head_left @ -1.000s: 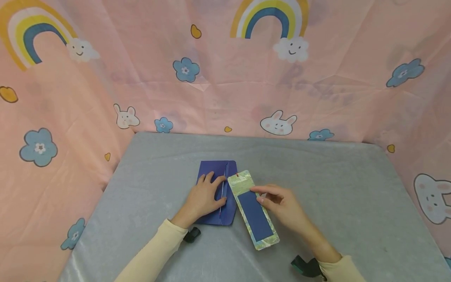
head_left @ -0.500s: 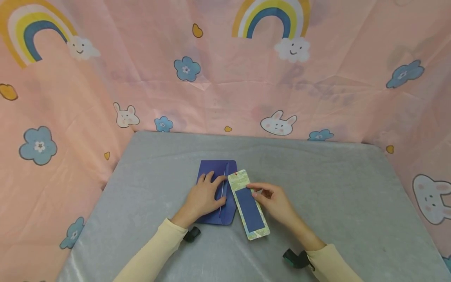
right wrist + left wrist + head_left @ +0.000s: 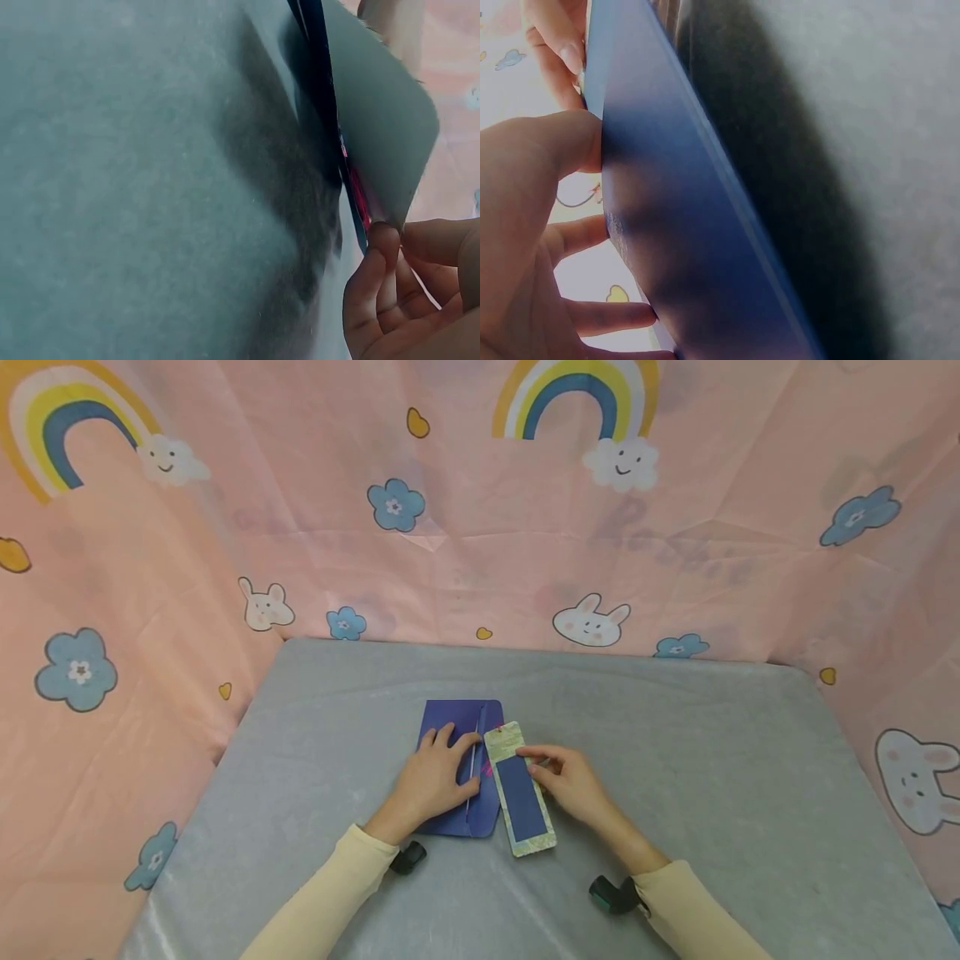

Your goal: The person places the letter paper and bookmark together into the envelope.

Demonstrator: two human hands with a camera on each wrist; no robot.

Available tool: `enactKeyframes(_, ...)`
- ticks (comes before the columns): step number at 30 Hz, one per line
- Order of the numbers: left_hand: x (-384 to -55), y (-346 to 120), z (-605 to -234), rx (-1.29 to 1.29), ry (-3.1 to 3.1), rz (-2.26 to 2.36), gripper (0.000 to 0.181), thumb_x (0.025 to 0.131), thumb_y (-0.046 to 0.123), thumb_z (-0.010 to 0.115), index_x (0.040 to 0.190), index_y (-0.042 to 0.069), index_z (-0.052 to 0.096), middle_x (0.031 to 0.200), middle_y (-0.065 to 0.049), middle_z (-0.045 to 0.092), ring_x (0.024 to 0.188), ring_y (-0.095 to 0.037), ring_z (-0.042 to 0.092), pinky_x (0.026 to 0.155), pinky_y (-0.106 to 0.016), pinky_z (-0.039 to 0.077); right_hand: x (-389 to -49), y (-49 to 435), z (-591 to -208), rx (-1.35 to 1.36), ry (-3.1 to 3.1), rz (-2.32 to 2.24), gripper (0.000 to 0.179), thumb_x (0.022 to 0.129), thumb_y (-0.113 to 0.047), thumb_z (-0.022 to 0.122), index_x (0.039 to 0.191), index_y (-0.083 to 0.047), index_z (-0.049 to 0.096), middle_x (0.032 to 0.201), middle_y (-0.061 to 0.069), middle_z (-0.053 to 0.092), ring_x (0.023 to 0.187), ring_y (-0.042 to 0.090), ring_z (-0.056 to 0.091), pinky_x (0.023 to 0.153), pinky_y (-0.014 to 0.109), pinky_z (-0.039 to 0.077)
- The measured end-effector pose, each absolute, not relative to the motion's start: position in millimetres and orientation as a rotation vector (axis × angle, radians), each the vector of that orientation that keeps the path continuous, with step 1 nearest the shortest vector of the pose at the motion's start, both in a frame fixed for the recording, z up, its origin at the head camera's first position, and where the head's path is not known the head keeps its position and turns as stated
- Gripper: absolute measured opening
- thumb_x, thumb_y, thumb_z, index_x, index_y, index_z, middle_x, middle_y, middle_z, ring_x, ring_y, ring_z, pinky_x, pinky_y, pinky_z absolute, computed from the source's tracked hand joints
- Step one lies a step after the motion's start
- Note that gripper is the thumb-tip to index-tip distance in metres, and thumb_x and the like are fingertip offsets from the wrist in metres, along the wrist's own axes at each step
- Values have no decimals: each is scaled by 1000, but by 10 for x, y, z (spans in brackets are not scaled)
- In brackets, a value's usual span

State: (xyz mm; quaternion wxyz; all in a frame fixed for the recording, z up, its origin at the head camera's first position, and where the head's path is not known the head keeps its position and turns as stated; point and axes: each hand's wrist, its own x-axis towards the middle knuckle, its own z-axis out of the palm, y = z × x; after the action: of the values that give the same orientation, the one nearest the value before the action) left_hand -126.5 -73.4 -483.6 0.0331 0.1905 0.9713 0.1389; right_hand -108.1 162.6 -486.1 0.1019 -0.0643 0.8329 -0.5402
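Note:
A flat dark-blue paper envelope [image 3: 456,715] lies on the table with a pale slit running down its right part. My left hand [image 3: 431,783] rests on it, fingers spread, and the left wrist view shows the fingertips along the envelope's blue face [image 3: 682,217]. My right hand [image 3: 573,783] pinches the long edge of a bookmark [image 3: 522,802], which has a green patterned border and a blue middle panel. Its upper left overlaps the envelope's right edge. Pink-red strands [image 3: 358,196] show beneath the bookmark's plain underside [image 3: 386,112] in the right wrist view.
Grey cloth covers the table [image 3: 697,777]. A pink printed curtain [image 3: 480,552] hangs behind and at both sides. Black wrist cameras [image 3: 615,894] sit below each hand, near the cream sleeves [image 3: 693,910].
My right hand and the bookmark have moved left and slightly away from me, and the bookmark stands more upright in view. Pink strands now show beside it. My left hand stays put.

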Motion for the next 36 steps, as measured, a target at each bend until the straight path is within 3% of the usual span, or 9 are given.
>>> enactKeyframes(5, -1270, -742, -4837, 582, 2991, 427, 59, 86, 43, 67, 141, 29, 51, 147, -21, 48, 133, -49, 47, 89, -63, 52, -1106, 1540, -4815, -155, 2467, -1571, 29, 96, -5, 61, 124, -2, 67, 104, 20, 67, 61, 13, 54, 54, 26, 49)
enactKeyframes(21, -1277, -738, -4842, 586, 2993, 414, 61, 86, 44, 67, 142, 28, 51, 147, -20, 49, 134, -48, 47, 90, -61, 52, -1258, 1350, -4882, -186, 2666, -1423, 30, 90, -1, 64, 120, -1, 69, 78, 8, 65, 48, 7, 48, 47, 22, 41)
enactKeyframes(36, -1261, -722, -4843, 591, 3005, 419, 61, 85, 42, 69, 142, 28, 52, 144, -19, 51, 131, -48, 49, 89, -61, 53, -1363, 1179, -4853, -261, 2811, -1323, 31, 86, 2, 66, 116, 0, 71, 76, 8, 67, 49, 7, 50, 48, 22, 41)
